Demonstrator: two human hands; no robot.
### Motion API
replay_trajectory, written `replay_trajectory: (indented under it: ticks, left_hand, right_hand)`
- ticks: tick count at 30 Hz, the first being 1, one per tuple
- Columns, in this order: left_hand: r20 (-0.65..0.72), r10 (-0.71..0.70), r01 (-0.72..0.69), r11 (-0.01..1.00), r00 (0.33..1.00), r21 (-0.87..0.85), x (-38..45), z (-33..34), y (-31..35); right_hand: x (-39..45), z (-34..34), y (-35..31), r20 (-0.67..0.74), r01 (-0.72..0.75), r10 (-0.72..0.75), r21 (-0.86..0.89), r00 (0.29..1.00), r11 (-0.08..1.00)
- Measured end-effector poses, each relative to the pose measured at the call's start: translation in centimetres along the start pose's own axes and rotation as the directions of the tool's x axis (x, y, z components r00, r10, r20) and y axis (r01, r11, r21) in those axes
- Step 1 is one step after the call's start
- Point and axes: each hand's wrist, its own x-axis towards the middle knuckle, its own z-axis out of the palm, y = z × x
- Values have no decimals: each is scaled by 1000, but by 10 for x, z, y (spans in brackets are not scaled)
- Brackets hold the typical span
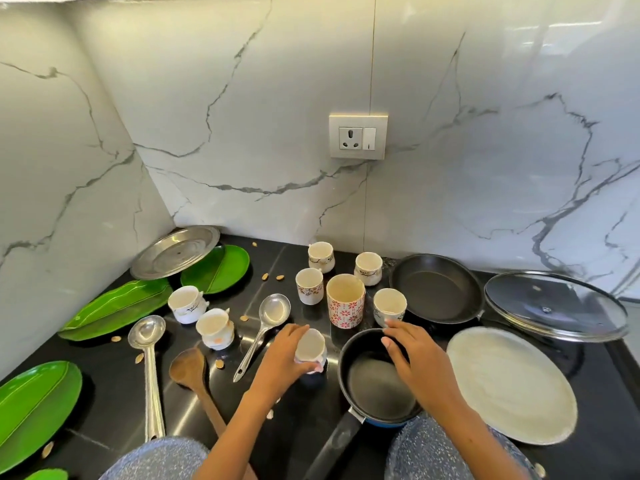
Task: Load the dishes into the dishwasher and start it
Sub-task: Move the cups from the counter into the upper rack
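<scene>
Left hand [287, 355] grips a cup [310, 348] (tilted); right hand [412, 355], fingers relaxed, hovers over the saucepan [377, 386].

Cups [346, 299] crowd the counter's middle; bare black counter [277, 261] lies open between them and green plates [216, 270].

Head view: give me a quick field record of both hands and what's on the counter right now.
left hand: grips a small cup, tilted
right hand: over the saucepan, fingers at a cup by its far rim; grip unclear
other cups: six, upright
frying pan: right of cups
glass lid: far right
green plates: left side
dishwasher: not in view
</scene>
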Motion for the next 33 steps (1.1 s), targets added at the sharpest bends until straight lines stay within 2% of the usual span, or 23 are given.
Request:
replay_trajectory:
  ticks: [6, 10, 16, 20, 23, 26, 29, 33]
  left_hand:
    - [-166, 134, -136, 991, 977, 1, 1, -28, 25]
    - [-177, 295, -290, 955, 939, 53, -9, -42, 73]
    - [-116, 484, -489, 872, 867, -12, -55, -16, 172]
    - [-46, 605, -606, 790, 795, -91, -120, 40, 253]
    - [24, 645, -626, 749, 764, -219, -182, 92, 312]
    - [111, 698, -623, 690, 707, -368, -247, 145, 365]
    - [219, 727, -549, 649, 650, -527, -308, 204, 407]
    - [348, 755, -487, 635, 555, -600, -367, 280, 432]
  right_hand:
    - [-22, -17, -1, -65, -72, 71, -7, 995, 997]
    - [-51, -38, 2, -137, -117, 117, 13, 984, 993]
    - [-131, -95, 20, -252, -177, 168, -14, 953, 984]
    - [-228, -156, 40, -339, -232, 202, -50, 919, 971]
    - [-313, -200, 54, -356, -232, 184, -97, 916, 968]
    - [-400, -232, 70, -359, -286, 230, -110, 904, 952]
    - [-485, -253, 85, -426, -409, 365, -12, 828, 912]
    - [-571, -255, 102, -503, -531, 530, 156, 683, 833]
